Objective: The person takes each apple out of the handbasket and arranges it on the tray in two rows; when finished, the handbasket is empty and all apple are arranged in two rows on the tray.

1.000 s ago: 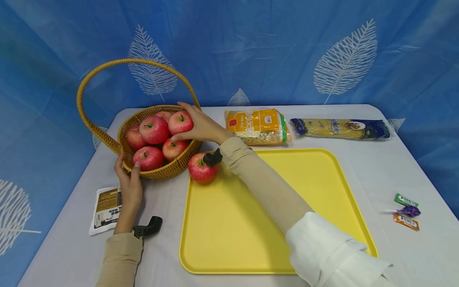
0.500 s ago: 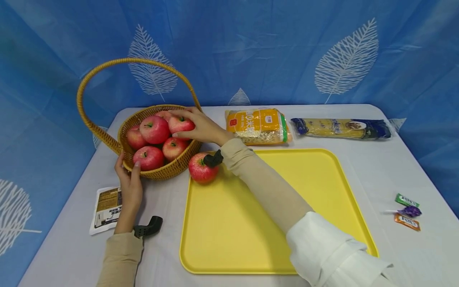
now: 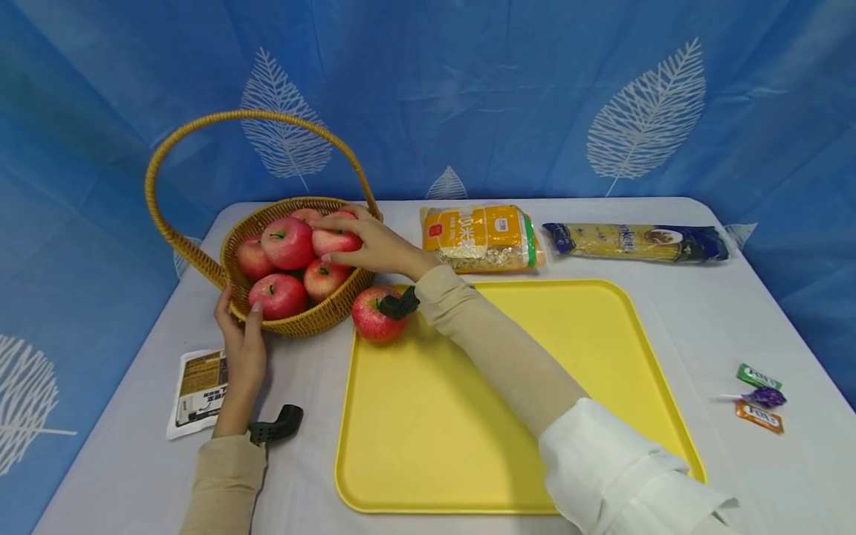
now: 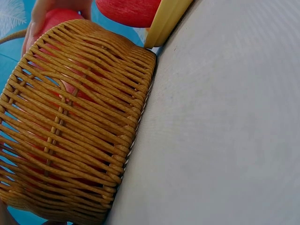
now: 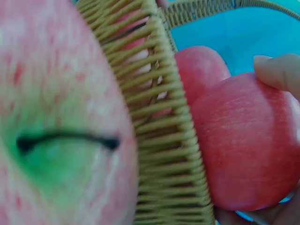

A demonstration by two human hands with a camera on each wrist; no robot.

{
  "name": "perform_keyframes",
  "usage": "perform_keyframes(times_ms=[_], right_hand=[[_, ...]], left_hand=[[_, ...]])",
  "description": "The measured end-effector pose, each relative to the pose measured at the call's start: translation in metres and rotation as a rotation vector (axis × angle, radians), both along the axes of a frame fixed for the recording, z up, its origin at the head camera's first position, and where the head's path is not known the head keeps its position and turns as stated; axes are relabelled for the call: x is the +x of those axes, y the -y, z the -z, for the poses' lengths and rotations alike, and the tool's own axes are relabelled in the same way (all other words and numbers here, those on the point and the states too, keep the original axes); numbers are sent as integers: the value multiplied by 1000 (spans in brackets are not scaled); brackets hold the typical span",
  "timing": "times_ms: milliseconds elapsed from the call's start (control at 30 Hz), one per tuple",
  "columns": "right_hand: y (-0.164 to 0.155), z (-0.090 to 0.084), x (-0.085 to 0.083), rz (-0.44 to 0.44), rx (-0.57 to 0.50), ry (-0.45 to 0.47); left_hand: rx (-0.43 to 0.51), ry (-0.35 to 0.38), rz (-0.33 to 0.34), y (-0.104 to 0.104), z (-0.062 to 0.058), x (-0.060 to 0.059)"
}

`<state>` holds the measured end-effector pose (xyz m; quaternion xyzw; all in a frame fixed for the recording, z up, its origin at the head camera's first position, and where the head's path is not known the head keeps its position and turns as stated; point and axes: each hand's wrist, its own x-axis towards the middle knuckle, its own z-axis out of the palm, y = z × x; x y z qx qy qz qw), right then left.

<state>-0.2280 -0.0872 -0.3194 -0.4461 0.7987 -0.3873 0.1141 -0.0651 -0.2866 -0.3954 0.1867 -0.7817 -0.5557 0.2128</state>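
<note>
Evidently the two hands share the work at the wicker basket (image 3: 314, 322): the left hand (image 3: 244, 353) holds its near-left side, the fingers by the foot of the handle (image 3: 250, 114) and the thumb at the rim, probably so that the light weave does not tip or slide while fruit is handled in it. Across from it, the right hand (image 3: 377, 244) holds a red apple (image 3: 334, 241) at the basket's right side, thumb on the near face and fingers over the far one, a spread grip that seems suited to something round and smooth. That apple is within the rim; whether its weight rests on the fruit below cannot be told. Five other apples (image 3: 287, 243) crowd the basket, packed closely enough that they likely prop one another up. Outside it, a lone apple (image 3: 371, 321) sits at the far-left corner of the yellow tray (image 3: 468, 423), just beside the basket, where the tray's raised edge may help to stop it from rolling. Behind the tray lie an orange-and-clear food bag (image 3: 478, 236) and a long packet of pasta (image 3: 635, 243), both flat on the white tablecloth (image 3: 301, 483). A white pouch (image 3: 194, 401) lies near the left forearm, and a purple lollipop (image 3: 765, 397) rests between two small wrapped sweets (image 3: 759, 416) at the right.
</note>
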Motion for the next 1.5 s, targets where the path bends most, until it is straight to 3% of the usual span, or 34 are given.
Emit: perform_keyframes(times_ms=[267, 700, 1133, 1500], right_hand=[[-3, -3, 8, 18, 1, 31], [-11, -3, 14, 26, -111, 55], [-41, 0, 22, 29, -100, 28], [-80, 13, 17, 58, 0, 43]], left_hand=[[21, 1, 6, -12, -17, 6], [-17, -11, -16, 2, 0, 1], [-38, 6, -17, 1, 4, 2], [-36, 8, -15, 0, 4, 2]])
